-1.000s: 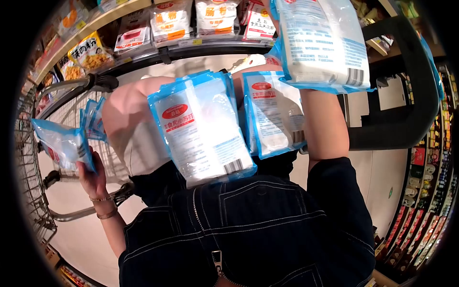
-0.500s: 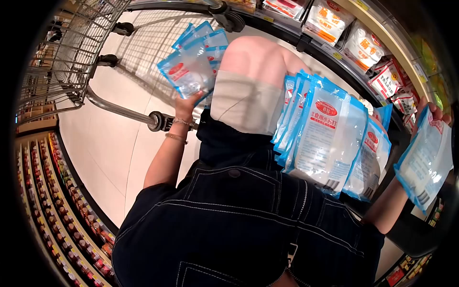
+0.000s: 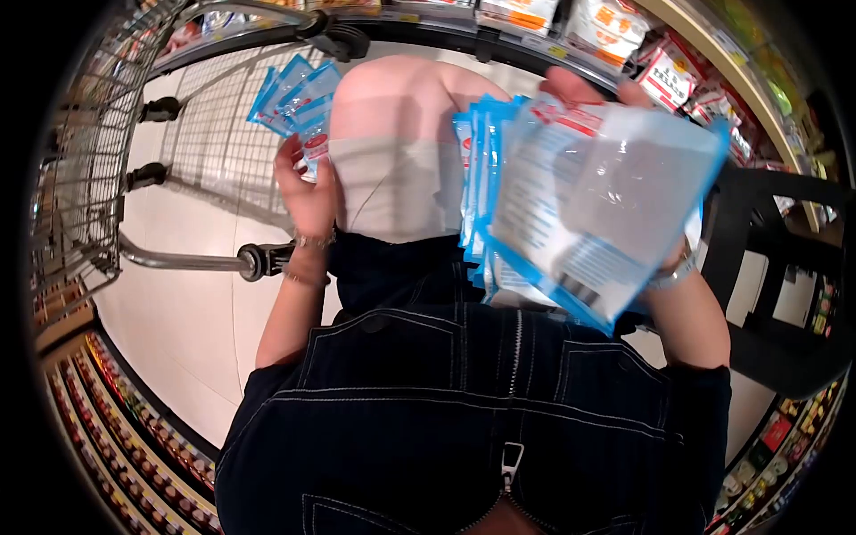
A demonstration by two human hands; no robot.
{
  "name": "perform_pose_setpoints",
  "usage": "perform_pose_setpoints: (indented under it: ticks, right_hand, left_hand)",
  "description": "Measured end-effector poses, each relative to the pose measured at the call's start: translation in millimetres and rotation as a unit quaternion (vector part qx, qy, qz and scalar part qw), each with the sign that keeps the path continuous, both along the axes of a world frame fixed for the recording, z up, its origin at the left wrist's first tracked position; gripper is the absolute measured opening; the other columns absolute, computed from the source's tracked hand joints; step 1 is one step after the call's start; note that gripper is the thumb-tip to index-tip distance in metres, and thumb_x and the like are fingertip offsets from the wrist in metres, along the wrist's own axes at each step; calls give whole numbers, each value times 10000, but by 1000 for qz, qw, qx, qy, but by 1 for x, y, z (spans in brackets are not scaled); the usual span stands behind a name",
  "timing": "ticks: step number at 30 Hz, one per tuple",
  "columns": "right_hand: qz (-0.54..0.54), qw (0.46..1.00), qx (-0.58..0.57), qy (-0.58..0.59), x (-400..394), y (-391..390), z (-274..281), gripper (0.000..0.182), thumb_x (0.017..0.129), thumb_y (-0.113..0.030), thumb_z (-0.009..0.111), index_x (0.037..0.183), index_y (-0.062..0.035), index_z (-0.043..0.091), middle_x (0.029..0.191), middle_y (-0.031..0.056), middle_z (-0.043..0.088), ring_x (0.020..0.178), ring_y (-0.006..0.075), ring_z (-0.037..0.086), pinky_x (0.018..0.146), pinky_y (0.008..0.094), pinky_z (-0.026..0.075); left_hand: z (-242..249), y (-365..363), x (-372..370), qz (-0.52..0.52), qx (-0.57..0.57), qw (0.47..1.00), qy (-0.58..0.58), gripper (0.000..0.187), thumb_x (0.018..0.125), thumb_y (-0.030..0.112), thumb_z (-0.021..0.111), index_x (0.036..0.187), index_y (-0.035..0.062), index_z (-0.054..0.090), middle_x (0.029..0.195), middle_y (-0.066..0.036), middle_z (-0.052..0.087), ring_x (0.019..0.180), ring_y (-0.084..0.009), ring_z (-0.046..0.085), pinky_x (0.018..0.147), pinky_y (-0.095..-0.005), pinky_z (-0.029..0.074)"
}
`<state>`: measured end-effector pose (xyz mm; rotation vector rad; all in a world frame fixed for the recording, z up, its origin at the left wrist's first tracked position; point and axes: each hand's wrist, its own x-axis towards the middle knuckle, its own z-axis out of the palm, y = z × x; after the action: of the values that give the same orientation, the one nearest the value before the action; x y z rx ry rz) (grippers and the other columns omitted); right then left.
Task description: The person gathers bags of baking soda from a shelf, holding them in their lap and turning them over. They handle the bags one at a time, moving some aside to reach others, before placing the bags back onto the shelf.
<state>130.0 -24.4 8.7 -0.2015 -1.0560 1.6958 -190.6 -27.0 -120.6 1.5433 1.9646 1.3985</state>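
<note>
The left hand [image 3: 308,192] has thumb and curled fingers apart at the near edge of fanned packets [image 3: 299,94] left of the knee; half a second ago it held one raised. The right hand [image 3: 572,87] holds a large bag [image 3: 615,209] from behind, fingers showing past its far edge, the rest hidden. That bag, then out to the right, now covers much of the stacked bags [image 3: 486,183] on the lap. Farther left stands the cart [image 3: 89,178].
</note>
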Motion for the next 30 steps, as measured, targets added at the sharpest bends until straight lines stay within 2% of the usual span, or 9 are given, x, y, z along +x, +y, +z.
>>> perform_pose_setpoints:
  ticks: [2,6,11,15,16,18,20,23,30]
  right_hand:
    - [24,995,-76,-58,6,0,-5,585,814,-270,560,1291,-83,278,1222,190,431,1160,243,421,874,329,451]
    - [5,982,-128,-135,14,2,-5,604,779,-247,602,1277,-51,323,1148,132,503,992,181,536,794,299,486]
    - [-71,962,-108,-239,30,-11,-2,543,746,-175,621,1226,-34,411,1059,93,552,922,111,542,757,239,470]
    - [-298,822,110,-472,62,-7,13,398,772,-61,576,1157,-62,477,985,43,567,865,80,540,709,215,461]
    - [-312,849,14,-426,83,6,2,374,788,-11,535,1150,-85,484,942,35,567,839,69,536,678,202,461]
    - [-359,773,10,-523,142,26,-4,335,847,-51,486,1181,-77,463,945,18,574,854,78,535,714,206,449]
    - [-373,717,-99,-581,205,43,-16,308,851,-94,496,1159,-110,491,879,-3,585,837,75,533,689,243,455]
    - [-363,626,-134,-677,281,52,-56,374,747,-148,616,1091,-32,528,805,67,601,664,118,542,590,245,453]
    - [-299,571,-161,-747,323,54,-186,715,579,-400,723,1134,-9,498,1012,220,582,919,304,588,810,355,451]
  left_hand:
    - [54,-7,33,-204,12,962,-179,503,723,102,635,1158,-2,406,1075,-122,474,936,-185,493,779,-292,421]
    - [123,-22,103,-527,-30,839,-130,579,713,102,671,1210,34,380,1127,-149,418,944,-191,484,751,-285,428]
    - [136,-34,125,-566,-118,808,-112,621,650,120,730,1204,148,450,1171,-164,348,930,-221,474,702,-307,446]
    - [163,-33,128,-547,-200,813,7,591,645,129,727,1186,196,500,1117,-144,394,794,-231,510,629,-294,455]
    - [167,-33,130,-534,-202,820,39,596,626,151,739,1175,214,516,1083,-126,418,732,-233,513,627,-306,459]
    - [168,-34,133,-508,-203,829,118,604,593,177,758,1152,229,538,1061,-125,424,712,-237,503,625,-320,461]
    - [179,-34,139,-473,-195,835,201,604,536,197,783,1103,238,578,1130,-132,405,842,-289,515,709,-361,457]
    - [180,-25,147,-498,6,834,235,464,543,166,745,989,179,616,1293,-171,334,1098,-372,430,921,-461,329]
    - [175,-3,195,-685,-23,664,300,474,705,354,616,1147,207,530,1334,-162,327,1189,-382,349,950,-523,249]
